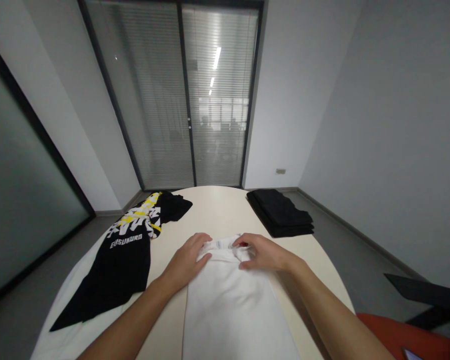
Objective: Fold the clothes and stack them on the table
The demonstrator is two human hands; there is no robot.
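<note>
A white garment (232,305) lies lengthwise on the table in front of me, its sides tucked in to a narrow strip and its collar at the far end. My left hand (187,260) is at the collar's left side, thumb and fingers apart around the cloth edge. At the right side of the collar, my right hand (260,252) has its fingers curled onto the fabric, with the thumb on the near side. The fingertips of the right hand are partly hidden in the collar folds.
Black folded garments (281,212) are stacked at the back right of the pale table (213,205). A black printed shirt (123,260) lies at the left, over white cloth (82,320). A red chair (390,335) stands at the lower right.
</note>
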